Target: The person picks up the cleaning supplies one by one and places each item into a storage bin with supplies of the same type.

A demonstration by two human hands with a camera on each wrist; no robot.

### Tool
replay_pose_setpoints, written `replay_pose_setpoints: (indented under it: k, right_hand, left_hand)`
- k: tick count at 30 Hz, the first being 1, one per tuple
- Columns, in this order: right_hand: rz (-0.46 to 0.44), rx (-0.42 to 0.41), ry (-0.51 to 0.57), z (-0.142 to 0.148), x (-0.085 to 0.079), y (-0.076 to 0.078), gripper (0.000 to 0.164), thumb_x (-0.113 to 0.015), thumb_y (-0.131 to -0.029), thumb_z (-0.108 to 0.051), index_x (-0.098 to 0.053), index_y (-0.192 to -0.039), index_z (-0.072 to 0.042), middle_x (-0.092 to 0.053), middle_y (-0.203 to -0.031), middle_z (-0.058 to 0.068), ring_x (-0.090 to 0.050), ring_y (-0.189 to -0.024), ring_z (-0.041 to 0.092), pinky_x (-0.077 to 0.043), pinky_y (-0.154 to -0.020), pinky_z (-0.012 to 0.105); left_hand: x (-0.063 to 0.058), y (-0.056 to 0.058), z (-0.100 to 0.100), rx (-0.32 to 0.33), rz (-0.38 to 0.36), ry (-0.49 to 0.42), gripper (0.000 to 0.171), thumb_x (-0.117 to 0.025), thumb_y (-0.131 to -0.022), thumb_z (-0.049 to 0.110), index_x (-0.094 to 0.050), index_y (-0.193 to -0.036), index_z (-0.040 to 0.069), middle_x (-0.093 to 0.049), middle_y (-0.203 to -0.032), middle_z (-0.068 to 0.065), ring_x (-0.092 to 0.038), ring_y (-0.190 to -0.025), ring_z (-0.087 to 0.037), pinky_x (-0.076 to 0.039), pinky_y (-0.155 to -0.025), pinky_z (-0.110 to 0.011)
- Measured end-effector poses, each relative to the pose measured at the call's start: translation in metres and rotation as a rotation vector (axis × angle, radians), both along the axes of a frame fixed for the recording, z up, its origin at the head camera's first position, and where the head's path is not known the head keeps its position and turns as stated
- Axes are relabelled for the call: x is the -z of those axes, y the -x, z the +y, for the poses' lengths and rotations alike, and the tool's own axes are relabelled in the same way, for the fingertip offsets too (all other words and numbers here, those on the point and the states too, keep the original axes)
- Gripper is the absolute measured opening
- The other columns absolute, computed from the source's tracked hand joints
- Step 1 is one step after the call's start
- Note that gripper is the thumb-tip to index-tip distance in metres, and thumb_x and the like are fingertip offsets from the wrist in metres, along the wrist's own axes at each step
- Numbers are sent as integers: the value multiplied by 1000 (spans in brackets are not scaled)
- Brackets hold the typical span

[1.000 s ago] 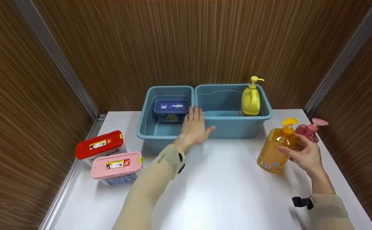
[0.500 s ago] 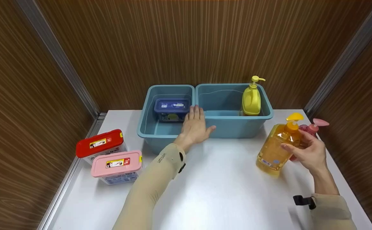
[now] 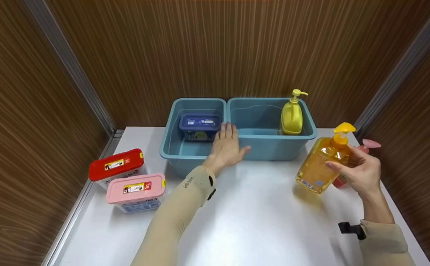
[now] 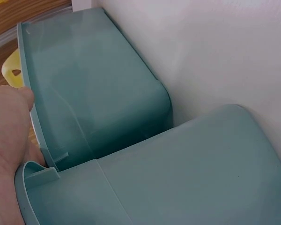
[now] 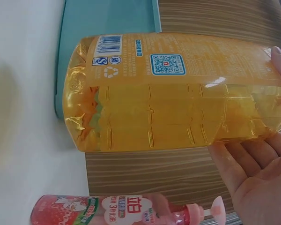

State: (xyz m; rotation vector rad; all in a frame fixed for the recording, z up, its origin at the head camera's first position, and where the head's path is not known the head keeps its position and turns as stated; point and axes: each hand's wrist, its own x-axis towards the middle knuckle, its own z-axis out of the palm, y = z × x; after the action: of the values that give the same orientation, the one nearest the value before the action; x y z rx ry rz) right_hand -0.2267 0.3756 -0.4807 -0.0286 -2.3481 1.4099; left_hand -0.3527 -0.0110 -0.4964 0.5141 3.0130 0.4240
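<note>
My right hand (image 3: pixel 364 171) grips an amber pump bottle (image 3: pixel 320 164) by its upper body, thumb in front and fingers behind. The bottle leans with its yellow pump to the right, and its base is lifted over the white table. Behind that hand stands a pink pump bottle (image 5: pixel 114 210), partly hidden in the head view. My left hand (image 3: pixel 226 146) lies with straight fingers over the adjoining rims of two blue-green bins. A dark blue lidded box (image 3: pixel 200 125) sits in the left bin (image 3: pixel 168 147). The right bin (image 3: pixel 270 146) holds a yellow pump bottle (image 3: pixel 291 118).
On the table's left side stand a red-lidded box (image 3: pixel 117 164) and a pink-lidded box (image 3: pixel 137 190), close together. Wood-patterned walls (image 3: pixel 215 48) enclose the back and both sides of the white table (image 3: pixel 259 214).
My right hand has raised the amber bottle off the table and tilted it further, its pump moving up and right. The left hand has stayed in place.
</note>
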Motion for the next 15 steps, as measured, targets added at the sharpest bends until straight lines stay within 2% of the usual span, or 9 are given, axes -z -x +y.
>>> replay_pose_setpoints:
  k: [9,15]
  right_hand:
    - [70,-74,-23,-9,-22,7,63,-93,-92,-3,-67,-149,7,-74,-114,-37,-76,-96,-10,-60,-86,8]
    - [80,-116,-31,-16,-38,12,61,-92,-92,-3,-69,-148,5,-76,-116,-33,-77,-98,-8,-61,-87,8]
  left_hand:
    - [0,0,0,-4,7,11,99,-46,-116,64,-6,-180,0,-1,-191,-23,2,-180,-40,-13,-147,-54]
    - [1,0,1,5,5,16,98,-44,-116,64,-6,-179,-1,0,-190,-23,2,-180,-41,-14,-147,-54]
